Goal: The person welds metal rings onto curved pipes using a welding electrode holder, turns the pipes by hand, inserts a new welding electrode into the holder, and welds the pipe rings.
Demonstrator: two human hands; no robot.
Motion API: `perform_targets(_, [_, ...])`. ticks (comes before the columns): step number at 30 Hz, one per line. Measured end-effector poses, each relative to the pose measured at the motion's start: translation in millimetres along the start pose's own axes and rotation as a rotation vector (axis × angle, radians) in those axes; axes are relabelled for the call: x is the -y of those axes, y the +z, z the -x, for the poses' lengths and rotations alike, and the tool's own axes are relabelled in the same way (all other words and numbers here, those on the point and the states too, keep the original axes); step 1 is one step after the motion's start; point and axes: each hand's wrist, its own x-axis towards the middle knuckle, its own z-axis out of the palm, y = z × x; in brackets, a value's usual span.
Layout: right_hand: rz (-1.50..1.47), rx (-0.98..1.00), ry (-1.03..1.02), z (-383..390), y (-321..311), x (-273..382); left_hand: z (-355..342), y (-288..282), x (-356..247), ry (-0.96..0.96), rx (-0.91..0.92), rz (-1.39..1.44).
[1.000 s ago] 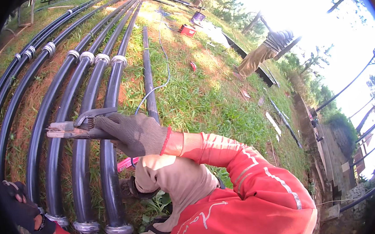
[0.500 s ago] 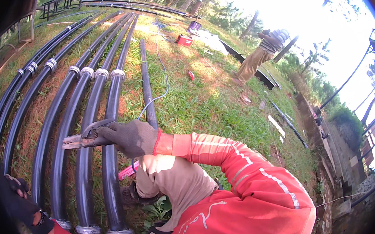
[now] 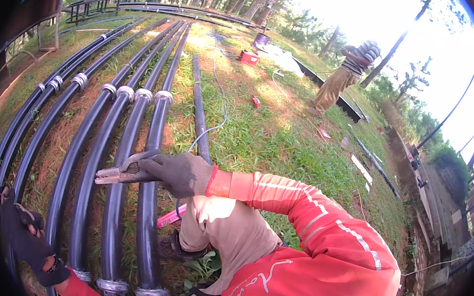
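Observation:
My right hand (image 3: 180, 173), in a dark glove with a red cuff, is closed round the handle of a welding electrode holder (image 3: 118, 175). Its copper-coloured jaws point left above the black pipes, and I can see no rod in them. A grey-blue cable (image 3: 219, 124) loops over the grass near this hand. My left hand (image 3: 28, 234), also gloved, is at the far left over the outer pipes (image 3: 62, 195). One finger stretches away from me and the thumb stands apart. Part of that hand is lost in the dark rim.
Pale collars (image 3: 163, 97) ring the long pipes. A shorter pipe (image 3: 199, 106) lies to their right. By my knee is a pink packet (image 3: 171, 216). Farther off are a red machine (image 3: 249, 58), a purple bucket (image 3: 262, 39) and a bending person (image 3: 340, 81). A concrete channel (image 3: 418, 189) runs at right.
The whole view has shifted slightly, moving the scene right and down. My left hand has slid a little farther away along the pipes. My right hand keeps its grip on the electrode holder.

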Motion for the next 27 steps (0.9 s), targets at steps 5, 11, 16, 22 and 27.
perform_targets(5, [-0.007, 0.082, 0.022, 3.5, 1.0, 15.5, 11.9, -2.7, -15.2, -0.015, 0.037, -0.022])
perform_targets(11, [0.075, 0.136, 0.045, -1.6, -2.6, 10.4, 15.3, 5.9, -20.8, 0.031, -0.014, -0.114])
perform_targets(16, [0.069, 0.187, 0.048, -6.1, 2.0, 11.5, 12.3, -6.0, -23.1, 0.041, -0.003, -0.119])
perform_targets(22, [0.072, -0.095, 0.003, -14.5, 14.6, 1.8, 34.4, -27.1, -15.4, 0.24, 0.376, -0.783])
perform_targets(27, [0.042, -0.142, 0.115, -1.0, 10.0, -32.5, 89.6, -111.9, 18.7, -0.057, 0.787, -1.23])
